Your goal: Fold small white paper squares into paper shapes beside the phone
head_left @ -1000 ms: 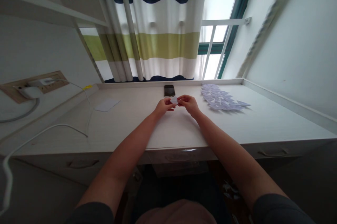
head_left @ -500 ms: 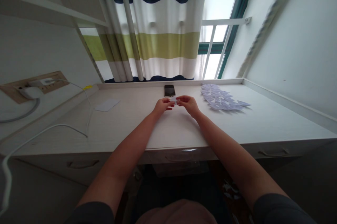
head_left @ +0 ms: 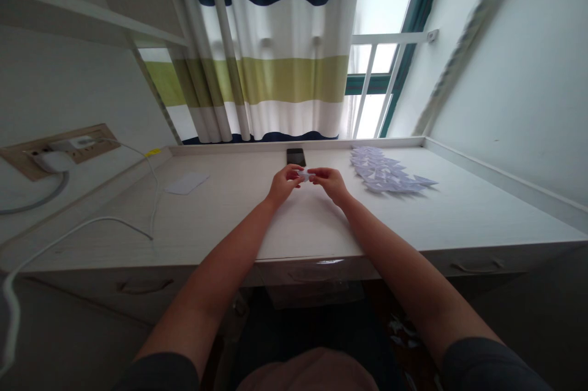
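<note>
A small piece of folded white paper (head_left: 305, 176) is pinched between my two hands, just above the desk. My left hand (head_left: 285, 184) grips its left side with thumb and fingertips. On the other side, my right hand (head_left: 329, 182) holds it between thumb and fingers. The exact folds are too small to make out. Behind the hands lies a dark smartphone (head_left: 296, 157). To the right, a cluster of folded white paper pieces (head_left: 386, 171) with pointed tips rests in rows on the desk.
The white desk (head_left: 220, 219) has a raised rim at the back. Flat white paper sheets (head_left: 187, 182) lie at the left. A white charging cable (head_left: 110, 219) runs across the left side from a wall socket (head_left: 82, 147). A striped curtain (head_left: 285, 48) hangs behind.
The fingers of my left hand have shifted slightly up around the small paper, and the paper has turned a little. My right hand has barely moved.
</note>
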`<state>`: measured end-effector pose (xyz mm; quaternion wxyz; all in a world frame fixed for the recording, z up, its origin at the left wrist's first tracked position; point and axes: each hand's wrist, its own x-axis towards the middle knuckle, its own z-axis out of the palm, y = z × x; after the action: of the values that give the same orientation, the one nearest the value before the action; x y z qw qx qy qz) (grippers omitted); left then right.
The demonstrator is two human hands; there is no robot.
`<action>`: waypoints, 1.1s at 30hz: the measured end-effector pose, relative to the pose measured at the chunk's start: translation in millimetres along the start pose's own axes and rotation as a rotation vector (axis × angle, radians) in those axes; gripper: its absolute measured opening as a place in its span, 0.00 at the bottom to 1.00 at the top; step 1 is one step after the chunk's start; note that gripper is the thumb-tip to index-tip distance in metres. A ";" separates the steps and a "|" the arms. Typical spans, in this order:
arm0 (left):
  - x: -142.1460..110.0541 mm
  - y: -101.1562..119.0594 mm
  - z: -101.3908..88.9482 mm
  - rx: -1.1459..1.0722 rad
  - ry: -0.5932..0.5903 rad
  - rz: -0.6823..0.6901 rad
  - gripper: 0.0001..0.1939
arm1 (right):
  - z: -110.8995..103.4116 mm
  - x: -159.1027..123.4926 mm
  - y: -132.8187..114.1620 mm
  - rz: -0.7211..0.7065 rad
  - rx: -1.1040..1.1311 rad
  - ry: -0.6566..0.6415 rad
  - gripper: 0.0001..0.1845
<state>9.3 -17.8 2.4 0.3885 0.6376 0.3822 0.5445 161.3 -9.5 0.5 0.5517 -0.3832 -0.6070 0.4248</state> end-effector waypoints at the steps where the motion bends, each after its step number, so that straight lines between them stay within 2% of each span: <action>1: 0.3 0.0 -0.4 0.008 -0.004 0.003 0.13 | 0.1 -0.2 -0.6 0.005 0.004 -0.005 0.13; 9: 2.0 -0.5 -2.6 0.013 0.042 -0.028 0.11 | 0.0 -1.2 -0.9 -0.020 -0.001 -0.017 0.12; 23: 4.4 -2.9 -2.3 0.011 0.059 0.000 0.14 | 0.3 0.5 -0.2 -0.029 -0.013 0.009 0.14; 33: 4.8 6.3 1.1 -0.050 0.127 -0.011 0.14 | 1.7 1.2 -4.1 -0.076 -0.019 0.063 0.14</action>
<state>11.3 -16.0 9.9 0.3825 0.5896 0.3959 0.5910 159.5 -10.0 4.7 0.5825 -0.3782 -0.6073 0.3857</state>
